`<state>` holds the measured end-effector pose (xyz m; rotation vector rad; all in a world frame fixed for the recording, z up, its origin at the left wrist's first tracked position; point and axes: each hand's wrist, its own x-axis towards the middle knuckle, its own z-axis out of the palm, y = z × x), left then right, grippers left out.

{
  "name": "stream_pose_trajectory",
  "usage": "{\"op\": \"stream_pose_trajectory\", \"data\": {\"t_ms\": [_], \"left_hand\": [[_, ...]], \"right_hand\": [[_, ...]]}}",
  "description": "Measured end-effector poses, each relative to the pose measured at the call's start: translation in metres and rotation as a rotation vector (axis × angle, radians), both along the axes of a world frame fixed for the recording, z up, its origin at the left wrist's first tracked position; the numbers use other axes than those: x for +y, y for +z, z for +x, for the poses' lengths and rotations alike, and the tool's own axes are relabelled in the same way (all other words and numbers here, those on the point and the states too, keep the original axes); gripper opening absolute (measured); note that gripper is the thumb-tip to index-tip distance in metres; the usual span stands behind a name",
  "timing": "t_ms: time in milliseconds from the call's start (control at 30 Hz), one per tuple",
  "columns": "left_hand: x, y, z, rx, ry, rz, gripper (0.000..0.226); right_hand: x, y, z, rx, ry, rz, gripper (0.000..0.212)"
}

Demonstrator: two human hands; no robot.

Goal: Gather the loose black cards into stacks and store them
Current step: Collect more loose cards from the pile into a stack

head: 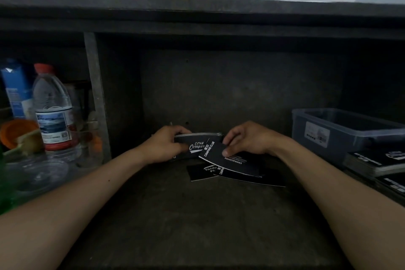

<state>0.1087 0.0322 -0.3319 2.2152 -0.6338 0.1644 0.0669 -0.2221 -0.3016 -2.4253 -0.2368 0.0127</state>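
Observation:
My left hand [166, 146] grips a stack of black cards [197, 141] printed "Camping Club", held on edge above the dark shelf floor. Just to its right, my right hand [245, 140] pinches a single black card [232, 163], tilted, with thumb on its face. Two more loose black cards lie flat beneath: one [200, 173] near the middle and one [252, 178] partly covered by the held card. More stacked black cards [372, 162] sit at the right.
A clear plastic bin [341, 129] stands at the right rear. In the left compartment behind a divider [96, 98] are a water bottle [53, 109], a blue carton [16, 87], an orange cup [15, 132] and clear lids.

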Motion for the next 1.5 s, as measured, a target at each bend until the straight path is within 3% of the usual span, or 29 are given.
{"op": "stream_pose_trajectory", "data": {"t_ms": [100,167,267,467,633,700,833,1000,1067,1167,1233,1367,1433,1500], "left_hand": [[0.002,0.001,-0.001,-0.010,-0.026,0.018,0.039],[0.003,0.000,-0.001,-0.021,-0.029,0.022,0.041],[0.002,-0.002,0.001,-0.040,-0.033,0.024,0.042],[0.002,-0.002,0.001,-0.046,-0.038,0.018,0.039],[-0.005,0.009,-0.012,0.119,-0.035,-0.124,0.017],[-0.005,0.012,-0.017,0.144,-0.055,-0.111,0.022],[-0.003,0.003,-0.011,0.003,-0.061,-0.010,0.030],[0.000,0.001,-0.005,-0.014,-0.069,-0.012,0.028],[-0.002,0.000,-0.005,0.031,-0.052,-0.053,0.027],[-0.004,-0.001,-0.004,0.035,-0.044,-0.067,0.032],[-0.003,-0.001,-0.003,0.009,-0.055,-0.056,0.028],[0.001,-0.002,-0.002,-0.030,-0.075,0.002,0.031],[-0.002,-0.001,-0.004,0.014,-0.061,-0.039,0.034],[-0.005,0.003,-0.008,0.083,-0.057,-0.116,0.033]], "right_hand": [[0.002,-0.002,0.000,-0.048,0.064,-0.025,0.035],[0.006,0.000,-0.004,-0.035,0.120,-0.153,0.027],[0.012,0.006,-0.013,0.056,0.136,-0.308,0.040],[0.019,0.007,-0.017,0.023,0.180,-0.337,0.038],[0.013,0.007,-0.012,-0.148,0.189,-0.095,0.014],[0.010,0.004,-0.005,-0.186,0.152,0.033,0.015],[0.012,-0.010,0.010,-0.290,0.114,0.152,0.011],[0.000,0.003,0.010,-0.480,-0.059,0.118,0.027],[-0.004,0.017,-0.003,-0.360,-0.061,0.052,0.034],[0.001,0.025,-0.023,0.104,0.089,-0.277,0.040],[0.008,0.020,-0.026,0.231,0.131,-0.414,0.044],[0.011,0.019,-0.023,0.200,0.158,-0.414,0.044],[0.009,0.020,-0.022,0.140,0.172,-0.349,0.030],[0.008,0.017,-0.017,-0.038,0.170,-0.236,0.014]]}}
